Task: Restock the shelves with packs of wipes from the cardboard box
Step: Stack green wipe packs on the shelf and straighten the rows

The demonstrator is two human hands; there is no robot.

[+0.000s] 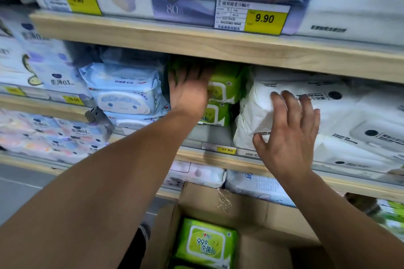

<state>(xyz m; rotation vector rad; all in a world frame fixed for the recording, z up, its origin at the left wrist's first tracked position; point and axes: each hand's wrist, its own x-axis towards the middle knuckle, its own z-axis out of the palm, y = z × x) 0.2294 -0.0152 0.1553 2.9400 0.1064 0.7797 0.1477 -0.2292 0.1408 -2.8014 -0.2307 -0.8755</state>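
Middle shelf, wooden front edge, price tag reading 11.90 on its rail. Centre slot: green wipe packs, stacked two high as far as can be seen, the top of the stack lost in shadow under the shelf above. Left hand reaches into this slot with fingers spread against the upper green pack; its fingertips are dark and blurred, so whether it grips the pack or only presses it cannot be told. Right of the slot: large white packs, their print too soft to read. Right hand lies open and flat on the near left corner of the white packs, fingers splayed, holding nothing. Left of the slot: pale blue packs with a cartoon lid, stacked. Upper shelf: white and lilac packs, cut off by the frame's top edge, with a yellow tag marked 9.90. Near, below the arms: open cardboard box, partly hidden by the left forearm, holding a green pack face up; a second one under it is cut off at the bottom edge.
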